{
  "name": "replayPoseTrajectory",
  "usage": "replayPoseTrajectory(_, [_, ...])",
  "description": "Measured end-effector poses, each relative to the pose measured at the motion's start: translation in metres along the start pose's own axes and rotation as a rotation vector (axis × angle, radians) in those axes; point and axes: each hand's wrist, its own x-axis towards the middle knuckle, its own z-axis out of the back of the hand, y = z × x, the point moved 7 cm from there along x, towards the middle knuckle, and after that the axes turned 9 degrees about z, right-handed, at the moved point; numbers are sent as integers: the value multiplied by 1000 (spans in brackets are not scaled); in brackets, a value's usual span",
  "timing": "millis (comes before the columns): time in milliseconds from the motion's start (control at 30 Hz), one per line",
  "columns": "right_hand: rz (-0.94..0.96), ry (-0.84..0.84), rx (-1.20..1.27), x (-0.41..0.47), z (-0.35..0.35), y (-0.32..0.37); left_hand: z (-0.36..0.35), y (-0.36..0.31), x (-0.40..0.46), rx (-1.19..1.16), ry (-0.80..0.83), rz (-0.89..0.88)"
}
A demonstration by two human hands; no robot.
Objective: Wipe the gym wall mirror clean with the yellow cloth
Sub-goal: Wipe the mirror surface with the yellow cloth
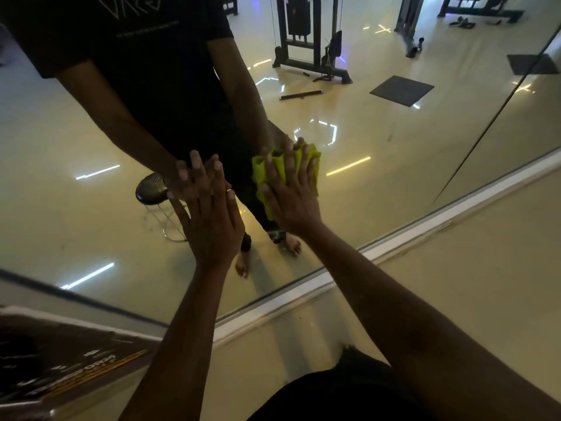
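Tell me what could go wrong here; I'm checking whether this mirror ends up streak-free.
The bare left hand presses flat on the mirror and will likely leave prints. The yellow cloth is bunched under the right hand, so its fingers may touch the glass and smear it.

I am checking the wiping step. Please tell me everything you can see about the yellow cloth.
The yellow cloth is bright yellow-green, soft and bunched into folds. It lies flat against the mirror, low on the glass near its white bottom frame. The right hand presses it there with straight, spread fingers, covering its middle; folds show between and beside the fingers. The left hand rests on the glass beside it, not touching it.
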Motion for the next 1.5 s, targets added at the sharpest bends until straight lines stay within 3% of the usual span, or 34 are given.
replayPoseTrajectory(67, [-58,-59,13,9,12,-13,2,7,4,2,-24,-14])
replayPoseTrajectory(133, [-259,-195,109,19,22,-13,2,13,7,14,-32,-22])
replayPoseTrajectory(200, [-341,-197,152,25,11,11,1,14,7,19,-27,-40])
replayPoseTrajectory(333, [52,70,22,13,-23,51,1,13,8,4,13,-61])
replayPoseTrajectory(400, [43,-5,14,23,-8,39,3,16,8,-7,-1,-86])
replayPoseTrajectory(500, [-217,-219,136,47,17,34,13,32,11,-59,-55,-58])
replayPoseTrajectory(567, [-257,-245,165,52,13,51,21,44,10,-53,-81,-17])
replayPoseTrajectory(733, [149,-53,57,17,-26,76,25,60,10,24,-47,-12])
replayPoseTrajectory(767, [132,-85,47,19,-22,68,25,62,8,18,-44,9])
replayPoseTrajectory(900, [-265,-300,154,39,-3,53,22,61,-2,6,-25,88])
replayPoseTrajectory(1000, [-126,-194,168,27,-26,96,22,60,-1,18,-15,92])
replayPoseTrajectory(1100, [13,-137,106,15,-36,96,23,64,0,29,-18,31])
replayPoseTrajectory(1267, [-319,-360,183,38,-18,94,39,99,6,-27,-35,41])
replayPoseTrajectory(1400, [-119,-171,189,23,-61,157,43,128,4,-45,-19,-11])
replayPoseTrajectory(1500, [46,-46,54,8,-70,148,45,154,-1,-35,5,-75])
